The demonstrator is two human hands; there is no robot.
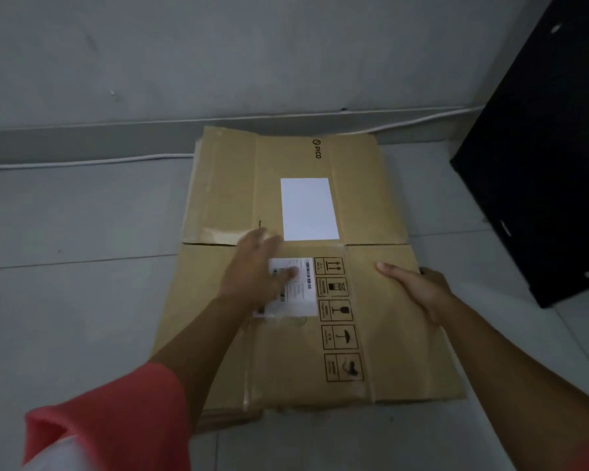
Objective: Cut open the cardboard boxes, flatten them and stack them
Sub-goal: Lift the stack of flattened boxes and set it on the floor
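Location: the flattened box (381,334) lies on top of a stack (225,419) of other flattened cardboard on the floor (82,300). Its far end is close to the wall (218,62).

Hands: the left hand (255,270) lies palm-down on the top sheet with its fingers straight. It partly covers the shipping label (300,300) and holds nothing. The right hand (415,290) grips the right-hand edge of the same sheet, thumb on top and fingers curled round the edge.

Risks:
- The top sheet sits slightly askew on the layers beneath. A one-sided push from the right would likely skew it further or slide the stack.
- The far-left flap carries loose tape (215,234) and looks slightly raised. If not pressed flat, it could spring up and unsettle anything stacked on it.
- The fingers round the edge could be pinched against the lower sheets or scraped by raw cardboard.

Edges and clearance:
- To the left there is open floor well clear of the stack.
- To the right a black panel (541,164) stands near, leaving only a narrow strip for the right arm.
- At the far end a cable (82,162) runs along the foot of the wall and passes just behind the stack. Pushing the stack forward risks trapping it.
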